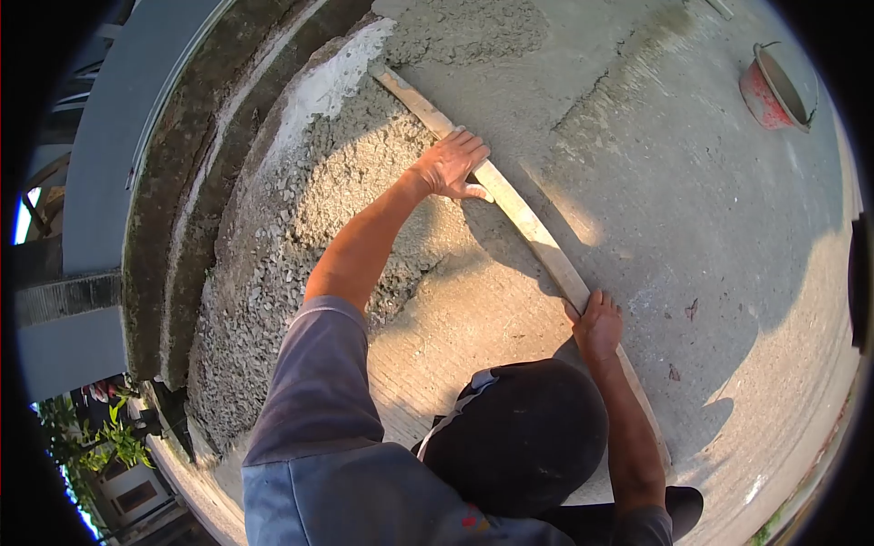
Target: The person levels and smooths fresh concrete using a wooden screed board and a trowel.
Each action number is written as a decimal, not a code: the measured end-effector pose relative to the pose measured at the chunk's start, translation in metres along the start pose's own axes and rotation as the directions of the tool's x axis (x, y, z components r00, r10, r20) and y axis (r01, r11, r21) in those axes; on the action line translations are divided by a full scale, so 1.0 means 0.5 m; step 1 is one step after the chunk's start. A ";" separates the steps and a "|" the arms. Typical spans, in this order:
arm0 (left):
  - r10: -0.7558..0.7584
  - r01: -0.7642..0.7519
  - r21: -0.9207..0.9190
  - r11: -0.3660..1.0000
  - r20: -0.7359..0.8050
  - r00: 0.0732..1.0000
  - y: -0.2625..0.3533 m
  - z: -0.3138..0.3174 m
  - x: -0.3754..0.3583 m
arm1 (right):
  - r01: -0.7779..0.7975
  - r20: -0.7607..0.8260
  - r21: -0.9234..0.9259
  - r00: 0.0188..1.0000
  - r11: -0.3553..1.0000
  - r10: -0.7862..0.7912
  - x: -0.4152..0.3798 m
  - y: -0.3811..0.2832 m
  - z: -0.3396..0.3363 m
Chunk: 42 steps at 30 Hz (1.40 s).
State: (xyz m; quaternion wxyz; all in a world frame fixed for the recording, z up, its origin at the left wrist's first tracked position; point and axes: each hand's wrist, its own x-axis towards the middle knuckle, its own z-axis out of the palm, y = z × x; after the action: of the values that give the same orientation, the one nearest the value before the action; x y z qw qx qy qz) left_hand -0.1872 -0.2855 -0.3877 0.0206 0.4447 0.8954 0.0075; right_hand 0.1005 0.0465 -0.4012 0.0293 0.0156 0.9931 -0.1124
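A long, narrow wooden board (533, 227) lies slantwise over the concrete, from the upper left down to the lower right. Around its upper part, my left hand (452, 164) is closed, thumb on the near side. Farther down the same board, my right hand (598, 328) grips it with the fingers over its edge. Rough, wet concrete (350, 173) with coarse stones lies left of the board, under my left arm. A smoother grey concrete surface (674, 209) spreads out on the other side. The board's lower end passes behind my right forearm.
A red-stained bucket (767, 98) stands at the upper right. A curved, weathered concrete kerb (177, 191) borders the left side. My dark-clad knee (519, 437) is bent close below the board. Green plants (118, 441) show at the lower left.
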 end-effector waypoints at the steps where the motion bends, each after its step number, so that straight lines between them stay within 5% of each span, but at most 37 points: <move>1: 0.004 -0.004 -0.004 1.000 -0.008 1.000 0.025 -0.003 -0.011 | -0.014 0.018 0.006 1.000 1.000 0.014 -0.021 0.009 -0.007; 6: 0.023 -0.025 -0.103 0.994 -0.027 0.999 0.092 -0.014 -0.035 | -0.036 0.031 0.000 0.999 0.999 0.036 -0.093 0.030 -0.025; 15: -0.158 0.154 0.111 0.982 0.029 0.987 -0.029 -0.007 -0.224 | 0.143 0.133 0.109 0.978 0.984 -0.157 -0.001 -0.113 0.014; 20: -0.281 0.266 0.102 0.959 0.182 0.942 0.046 -0.014 -0.337 | 0.236 0.118 0.114 0.961 0.965 -0.249 -0.072 -0.114 0.025; 24: -0.336 0.343 -0.004 0.939 0.195 0.922 0.144 -0.016 -0.403 | 0.269 0.157 0.106 0.946 0.957 -0.283 -0.140 -0.092 0.005; 26: -0.267 0.270 -0.034 0.962 0.081 0.960 0.179 -0.003 -0.405 | 0.276 0.133 0.090 0.949 0.957 -0.286 -0.171 -0.048 -0.011; 33: 0.117 -0.179 -0.180 0.967 -0.310 0.944 0.390 -0.056 -0.028 | -0.053 0.149 0.018 0.988 0.998 0.050 -0.338 0.231 -0.129; 34: 0.149 -0.192 -0.185 0.964 -0.221 0.964 0.445 -0.069 0.040 | -0.119 0.147 0.005 0.982 0.993 0.117 -0.378 0.281 -0.143; 38: 0.343 -0.428 -0.264 0.864 -0.312 0.886 0.628 -0.003 0.273 | -0.352 0.136 -0.018 0.926 0.936 0.351 -0.514 0.458 -0.141; 42: 0.382 -0.436 -0.250 0.864 -0.236 0.893 0.639 0.029 0.341 | -0.416 0.163 -0.022 0.896 0.909 0.414 -0.518 0.492 -0.100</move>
State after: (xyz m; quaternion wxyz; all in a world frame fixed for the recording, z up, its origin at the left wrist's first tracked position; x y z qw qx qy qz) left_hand -0.0352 0.0435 -0.3973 0.0048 0.6143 0.7669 0.1857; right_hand 0.3653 0.2912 -0.3914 0.1341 0.2177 0.9603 -0.1113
